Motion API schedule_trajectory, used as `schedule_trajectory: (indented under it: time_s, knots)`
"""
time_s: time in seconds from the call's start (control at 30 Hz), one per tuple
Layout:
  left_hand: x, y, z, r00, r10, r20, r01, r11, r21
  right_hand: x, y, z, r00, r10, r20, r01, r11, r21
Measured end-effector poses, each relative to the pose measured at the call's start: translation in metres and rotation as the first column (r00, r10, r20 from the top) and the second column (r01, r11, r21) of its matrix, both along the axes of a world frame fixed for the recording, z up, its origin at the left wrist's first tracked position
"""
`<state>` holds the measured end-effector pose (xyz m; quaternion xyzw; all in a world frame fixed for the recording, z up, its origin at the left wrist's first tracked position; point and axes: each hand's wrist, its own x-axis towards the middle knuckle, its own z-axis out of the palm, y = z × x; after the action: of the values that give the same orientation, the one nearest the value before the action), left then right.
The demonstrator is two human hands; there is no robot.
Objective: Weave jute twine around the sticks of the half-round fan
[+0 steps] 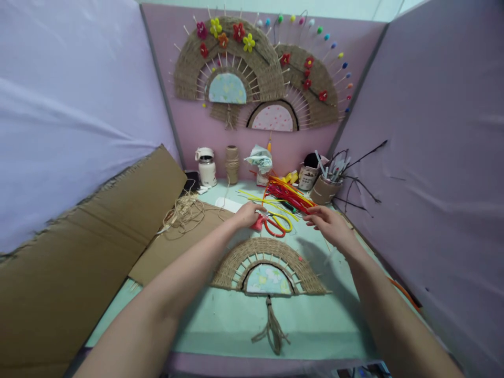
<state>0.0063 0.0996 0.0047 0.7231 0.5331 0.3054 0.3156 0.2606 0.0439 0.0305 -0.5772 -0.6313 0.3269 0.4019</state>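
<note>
My left hand [250,214] is at the middle of the table, its fingers bent beside red-handled scissors [274,228] and a small red piece [258,223]; what its fingertips hold, if anything, is too small to make out. My right hand [325,223] hovers at the right end of a bundle of red and orange fuzzy stems [289,197], fingers apart and slightly curved. Yellow-handled scissors [284,222] lie between the hands. Nearer the front edge lies a woven twine fan [271,249] with a floral half-circle centre and a twine tassel [272,328].
Cardboard [98,236] and tangled twine [187,212] are at left. Along the back stand a white bottle [207,170], a twine spool [232,165], a can [308,177] and a pot [325,190] with twigs. Decorated fans [232,47] hang on the back panel.
</note>
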Motion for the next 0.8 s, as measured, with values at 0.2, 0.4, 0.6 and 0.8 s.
schedule_trajectory:
  time_s: [0.2, 0.4, 0.6, 0.8]
  knots:
    - [0.017, -0.033, 0.039, 0.927, 0.097, 0.363, -0.056, 0.991, -0.123, -0.013, -0.027, 0.010, 0.984, 0.100, -0.149, -0.080, 0.987, 0.138]
    - [0.045, -0.100, 0.049, -0.141, 0.431, 0.891, 0.386, 0.853, -0.351, -0.035, -0.066, 0.017, 0.945, 0.214, -0.247, -0.126, 0.936, 0.328]
    - [0.050, -0.129, 0.020, -0.211, 0.507, 0.836, 0.384, 0.829, -0.406, -0.047, -0.089, 0.008, 0.976, 0.199, -0.088, -0.144, 0.893, 0.426]
    - [0.044, -0.131, 0.008, -0.128, 0.414, 0.901, 0.398, 0.854, -0.336, -0.066, -0.099, -0.016, 0.863, 0.205, 0.462, -0.450, 0.726, 0.520]
